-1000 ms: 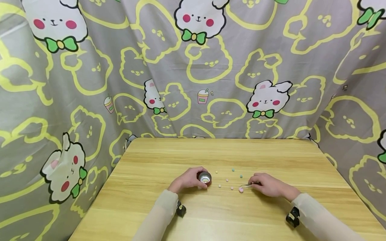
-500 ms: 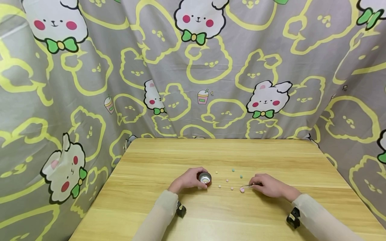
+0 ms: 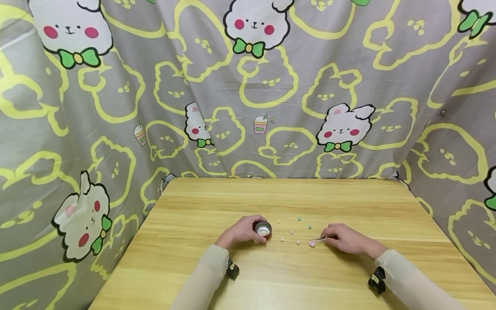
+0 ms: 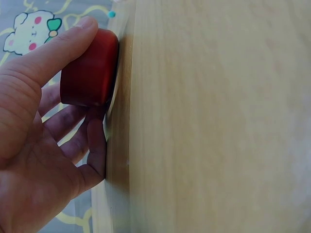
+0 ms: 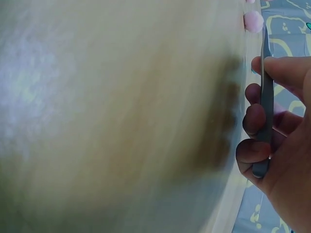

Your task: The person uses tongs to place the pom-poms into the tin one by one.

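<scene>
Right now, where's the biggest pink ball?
In the head view, the biggest pink ball is at the tip of the tweezers, right of a small pink ball.

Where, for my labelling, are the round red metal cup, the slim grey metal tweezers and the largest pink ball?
Round red metal cup (image 4: pixel 90 70): left wrist view, outer side wall.
Slim grey metal tweezers (image 5: pixel 267 102): right wrist view, middle of body.
Largest pink ball (image 5: pixel 253 22): right wrist view, visible middle.

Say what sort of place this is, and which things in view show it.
Probably a makeshift indoor recording booth: a wood-grain table has cartoon-print curtain hanging behind it and to both sides, and a black wrist camera sits at each sleeve cuff.
</scene>
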